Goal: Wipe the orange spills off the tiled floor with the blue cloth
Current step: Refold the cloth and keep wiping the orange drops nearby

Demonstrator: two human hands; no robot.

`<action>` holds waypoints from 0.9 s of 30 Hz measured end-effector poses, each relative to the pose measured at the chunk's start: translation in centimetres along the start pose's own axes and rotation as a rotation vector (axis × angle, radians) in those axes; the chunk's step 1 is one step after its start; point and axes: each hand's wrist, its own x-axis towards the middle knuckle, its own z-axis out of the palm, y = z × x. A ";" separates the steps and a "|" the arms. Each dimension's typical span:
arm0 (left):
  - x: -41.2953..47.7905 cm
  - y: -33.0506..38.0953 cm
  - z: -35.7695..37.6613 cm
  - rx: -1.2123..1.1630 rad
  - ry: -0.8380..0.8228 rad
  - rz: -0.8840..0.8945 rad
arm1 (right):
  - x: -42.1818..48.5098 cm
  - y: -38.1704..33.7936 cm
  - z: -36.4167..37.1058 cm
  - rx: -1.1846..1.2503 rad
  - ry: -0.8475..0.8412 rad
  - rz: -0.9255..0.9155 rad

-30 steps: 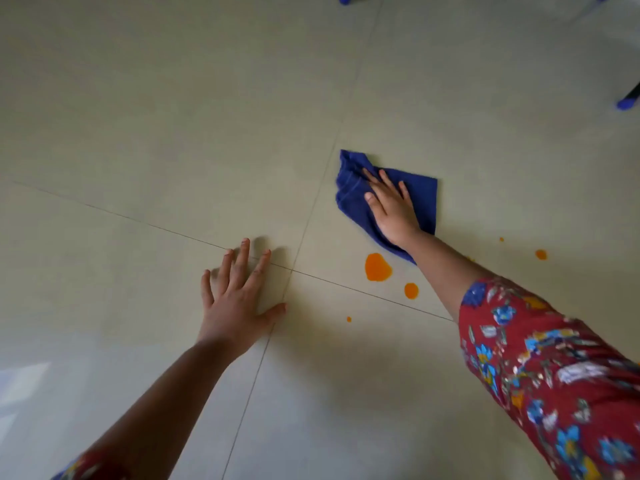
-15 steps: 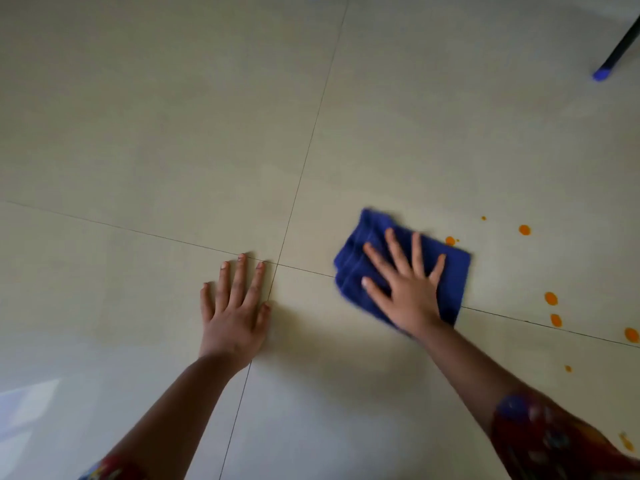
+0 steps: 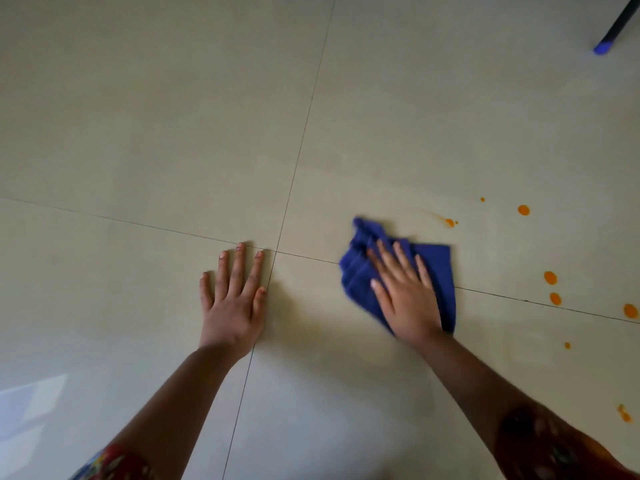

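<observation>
My right hand [image 3: 405, 292] lies flat, fingers spread, pressing a crumpled blue cloth [image 3: 438, 271] onto the pale tiled floor [image 3: 173, 133], right of the crossing of two grout lines. My left hand [image 3: 233, 296] rests flat on the floor with fingers apart and nothing in it, just left of that crossing. Several orange spills dot the tiles to the right of the cloth: a smeared drop [image 3: 449, 222], a round drop [image 3: 523, 209], two drops [image 3: 550, 277] near the grout line, one at the right edge [image 3: 630, 310] and a splash low down [image 3: 624, 414].
A dark furniture leg with a blue foot [image 3: 602, 48] stands at the top right corner. A bright window reflection [image 3: 31, 407] lies on the glossy tile at the lower left. Floral red sleeves cover both my upper arms.
My right hand has pulled the cloth back toward me over the large orange blobs, which no longer show. The view has shifted, so more drops appear at the right. The left hand stayed planted.
</observation>
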 end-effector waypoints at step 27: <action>1.1 8.6 4.4 0.100 -0.035 0.130 | -1.3 6.1 -0.2 0.009 -0.016 0.262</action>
